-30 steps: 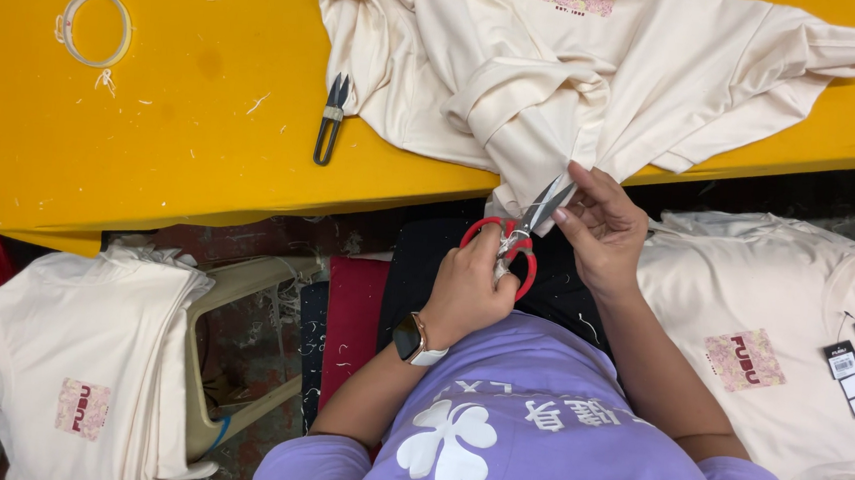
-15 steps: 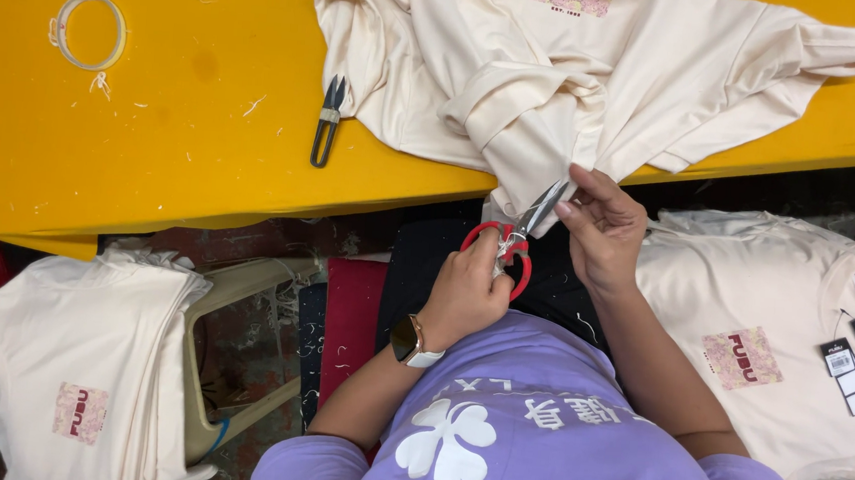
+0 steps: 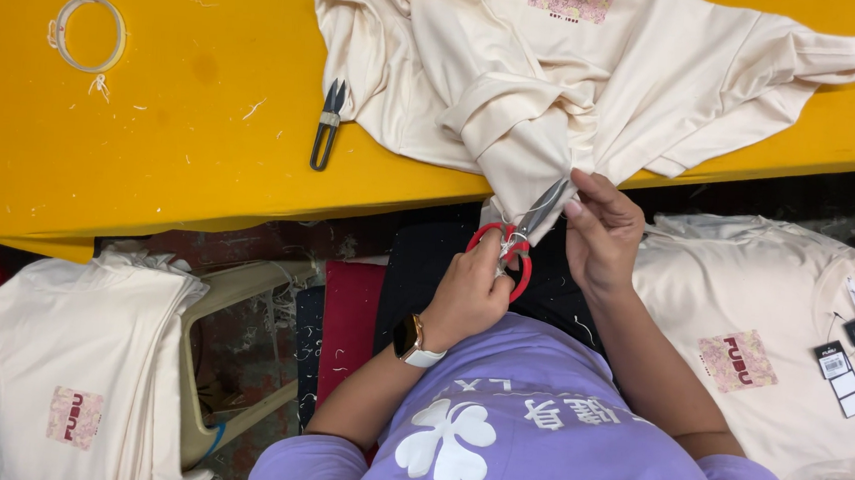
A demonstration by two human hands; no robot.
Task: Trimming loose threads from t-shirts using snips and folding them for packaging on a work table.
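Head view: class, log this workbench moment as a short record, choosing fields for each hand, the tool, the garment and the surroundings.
Left hand: grips the red-handled metal scissors
Right hand: pinches the hanging edge of the cream cotton shirt
Scissors blades: at that edge
Surface: yellow flat table
Also on table: small black thread snips, pale tape ring
Beside person: stacked cream shirts

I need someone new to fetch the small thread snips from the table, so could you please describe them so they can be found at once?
Start at the yellow table and find the cream garment spread over its middle. Just left of the garment's edge lie the thread snips, dark and slim, points away from the person. Unlike the red-handled scissors in the left hand, they have no finger loops and lie unheld.
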